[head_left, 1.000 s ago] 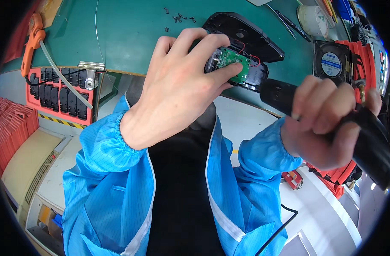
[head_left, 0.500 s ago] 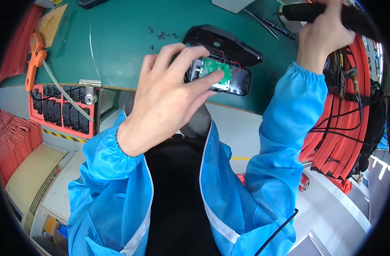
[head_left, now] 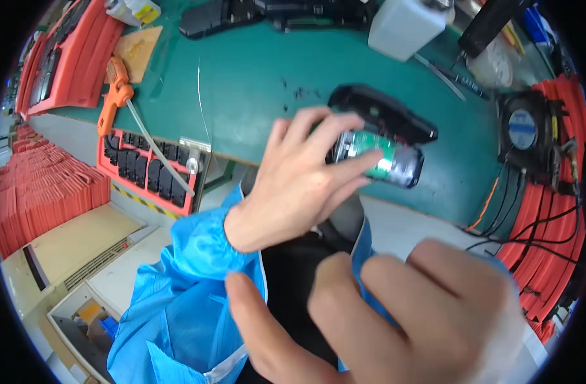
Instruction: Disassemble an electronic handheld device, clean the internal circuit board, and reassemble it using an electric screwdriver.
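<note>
My left hand (head_left: 299, 179) is closed on a small black plastic housing (head_left: 405, 168) near the bench's front edge, fingers across its left end. Under my fingertips lies a green circuit board (head_left: 379, 155), partly hidden. Behind it leans the black cover half (head_left: 386, 112), tilted up. My right hand (head_left: 408, 313) looms large and blurred at the lower right, apart from the bench. One digit stretches out to the left while the other fingers bend; nothing shows in it.
Small dark screws (head_left: 299, 94) lie on the green bench (head_left: 242, 83). An orange glue gun (head_left: 116, 93) sits at the left above a red tray (head_left: 146, 169) of black parts. A white bottle (head_left: 408, 29), black cylindrical tool (head_left: 495, 25) and small fan (head_left: 523, 128) stand right.
My right hand has let go of the black cylindrical tool and come down close before me. The view has shifted, so the bench things sit farther right. My left hand keeps its hold.
</note>
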A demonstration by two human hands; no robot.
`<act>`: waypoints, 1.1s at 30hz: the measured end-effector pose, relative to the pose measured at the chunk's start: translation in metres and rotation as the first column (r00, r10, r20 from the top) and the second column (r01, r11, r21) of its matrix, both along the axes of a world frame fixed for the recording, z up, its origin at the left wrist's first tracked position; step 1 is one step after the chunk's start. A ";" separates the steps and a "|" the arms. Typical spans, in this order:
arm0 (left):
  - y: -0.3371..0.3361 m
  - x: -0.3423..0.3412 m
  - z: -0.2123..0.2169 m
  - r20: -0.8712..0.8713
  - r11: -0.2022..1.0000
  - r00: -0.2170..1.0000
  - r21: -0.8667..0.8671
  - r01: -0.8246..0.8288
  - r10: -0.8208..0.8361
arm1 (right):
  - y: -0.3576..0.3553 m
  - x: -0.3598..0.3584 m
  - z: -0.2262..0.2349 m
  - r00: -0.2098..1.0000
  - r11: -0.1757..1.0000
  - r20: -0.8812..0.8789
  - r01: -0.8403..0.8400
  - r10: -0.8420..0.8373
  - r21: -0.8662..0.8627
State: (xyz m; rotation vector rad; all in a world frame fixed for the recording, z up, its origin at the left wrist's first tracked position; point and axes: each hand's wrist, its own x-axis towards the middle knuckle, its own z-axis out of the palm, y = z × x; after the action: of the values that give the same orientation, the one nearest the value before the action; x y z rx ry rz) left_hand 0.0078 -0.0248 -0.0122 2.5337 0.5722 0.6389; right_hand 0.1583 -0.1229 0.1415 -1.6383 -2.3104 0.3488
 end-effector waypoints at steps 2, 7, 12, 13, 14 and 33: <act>0.003 -0.005 -0.003 -0.010 1.000 1.000 -0.023 -0.009 0.009 | -0.007 -0.002 -0.005 1.000 1.000 -0.017 0.006 -0.006 -0.022; 0.007 -0.013 0.005 -0.068 0.999 0.997 0.011 -0.042 0.043 | -0.021 -0.001 -0.001 0.995 0.993 0.045 0.088 -0.085 -0.083; -0.005 -0.001 0.006 -0.050 0.999 0.999 -0.040 -0.018 0.016 | -0.021 0.000 -0.004 0.997 0.996 0.052 0.065 -0.062 -0.066; -0.009 0.001 0.003 -0.030 0.998 1.000 -0.056 -0.004 0.003 | -0.023 0.000 -0.006 0.997 0.996 0.045 0.060 -0.057 -0.060; -0.009 -0.001 0.004 -0.039 0.999 0.999 -0.052 -0.006 0.004 | -0.024 0.000 -0.007 0.998 0.997 0.040 0.060 -0.058 -0.056; -0.010 -0.007 0.001 -0.104 0.998 0.993 -0.032 -0.053 0.050 | -0.034 0.025 -0.039 0.988 0.990 0.103 0.122 -0.114 -0.068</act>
State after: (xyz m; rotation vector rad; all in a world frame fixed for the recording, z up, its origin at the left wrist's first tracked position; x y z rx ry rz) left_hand 0.0006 -0.0347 -0.0108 2.5381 0.6808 0.5140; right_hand 0.1836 -0.1571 0.1025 -1.8581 -2.2820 0.3379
